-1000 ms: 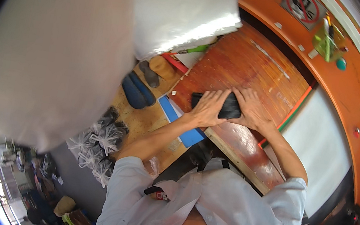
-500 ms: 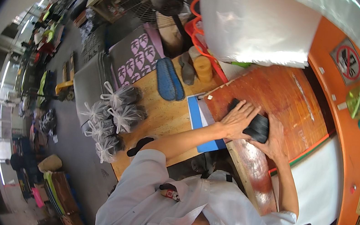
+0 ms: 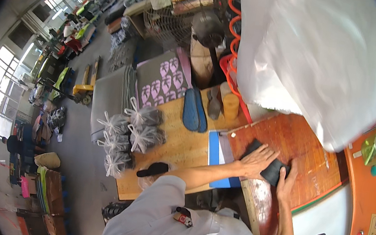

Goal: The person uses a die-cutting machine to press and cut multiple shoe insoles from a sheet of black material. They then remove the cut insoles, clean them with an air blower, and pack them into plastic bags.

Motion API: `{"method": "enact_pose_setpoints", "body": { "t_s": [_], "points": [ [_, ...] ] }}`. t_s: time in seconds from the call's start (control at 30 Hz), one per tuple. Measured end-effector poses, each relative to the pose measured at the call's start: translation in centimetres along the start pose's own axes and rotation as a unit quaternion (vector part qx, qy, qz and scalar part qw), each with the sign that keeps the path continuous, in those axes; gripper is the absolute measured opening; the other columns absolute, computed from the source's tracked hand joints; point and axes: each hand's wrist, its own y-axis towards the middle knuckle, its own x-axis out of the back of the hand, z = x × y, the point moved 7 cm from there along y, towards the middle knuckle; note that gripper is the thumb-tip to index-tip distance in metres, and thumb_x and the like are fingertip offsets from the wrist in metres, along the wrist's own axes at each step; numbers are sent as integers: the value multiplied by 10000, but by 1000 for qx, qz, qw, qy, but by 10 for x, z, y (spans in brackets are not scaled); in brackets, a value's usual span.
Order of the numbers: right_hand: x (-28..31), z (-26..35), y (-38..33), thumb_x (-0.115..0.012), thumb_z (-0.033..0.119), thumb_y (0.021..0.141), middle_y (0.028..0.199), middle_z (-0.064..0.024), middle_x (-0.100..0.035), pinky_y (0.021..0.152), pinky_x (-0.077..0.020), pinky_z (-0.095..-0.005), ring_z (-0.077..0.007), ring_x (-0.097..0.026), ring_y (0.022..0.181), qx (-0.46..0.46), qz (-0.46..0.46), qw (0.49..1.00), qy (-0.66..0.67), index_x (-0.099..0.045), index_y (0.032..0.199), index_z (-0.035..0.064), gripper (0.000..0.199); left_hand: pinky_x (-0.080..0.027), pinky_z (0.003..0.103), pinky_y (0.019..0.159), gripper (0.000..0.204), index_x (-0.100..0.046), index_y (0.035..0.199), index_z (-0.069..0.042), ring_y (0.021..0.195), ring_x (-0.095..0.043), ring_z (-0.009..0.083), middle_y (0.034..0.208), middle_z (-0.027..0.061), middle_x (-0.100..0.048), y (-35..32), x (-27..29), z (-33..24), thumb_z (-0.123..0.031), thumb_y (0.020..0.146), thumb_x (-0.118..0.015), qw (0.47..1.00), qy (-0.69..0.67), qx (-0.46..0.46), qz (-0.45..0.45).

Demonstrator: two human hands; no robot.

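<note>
A soft-looking bundle of black sheet material lies on the reddish-brown board; its exact kind does not show. Across the bundle rests my left hand, fingers stretched over it, with a black end sticking out past the fingertips. My right hand closes against the opposite end, thumb toward me and fingers along its side. What lies under both palms is hidden.
Left of the board, a wooden table holds blue insoles, a yellow roll, a blue folder and several knotted plastic bags. White plastic sheeting hangs over the far side. A red coiled hose and a fan stand behind.
My view has tilted, so the bench sits lower and farther right in the picture. Both hands stay on the black bundle, and the right hand's fingers now point farther upward.
</note>
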Motion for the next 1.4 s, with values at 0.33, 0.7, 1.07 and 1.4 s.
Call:
{"method": "enact_pose_setpoints", "body": {
  "t_s": [0.33, 0.7, 1.07, 1.4],
  "points": [
    [3, 0, -3, -485, 325, 1095, 1623, -276, -364, 1263, -234, -476, -412, -338, 1512, 1, -28, 1000, 5, -356, 1569, -58, 623, -212, 568, 1273, 1185, -292, 1544, 119, 1430, -415, 462, 1464, 321, -465, 1, -2, -10, -513, 721, -865, 999, -21, -10, -30],
    [3, 36, 13, -503, 463, 1047, 1634, -300, -328, 1270, -192, -533, -477, -305, 1507, 5, 72, 994, -80, -328, 1576, -59, 764, -142, 532, 1301, 1267, -169, 1580, 141, 1524, -297, 446, 1599, 335, -327, 9, -9, -5, -476, 702, -844, 999, -14, 20, -29],
    [-7, 59, 8, -822, 686, 703, 1237, -285, -567, 1096, -369, -586, -451, -513, 1160, 249, 99, 929, -256, -447, 1433, -103, 1139, -231, 537, 1259, 1103, -310, 1561, 90, 1426, -436, 406, 1470, 275, -492, -20, 9, 17, -486, 776, -828, 997, 72, -16, 1],
    [-2, 65, -7, -886, 588, 665, 1355, -292, -512, 1081, -384, -576, -479, -486, 1222, 218, 111, 931, -271, -384, 1487, -84, 1175, -300, 526, 1224, 1092, -338, 1555, 60, 1426, -401, 418, 1547, 232, -407, -39, 39, 18, -494, 769, -856, 994, 63, -72, -48]
  ]
}}
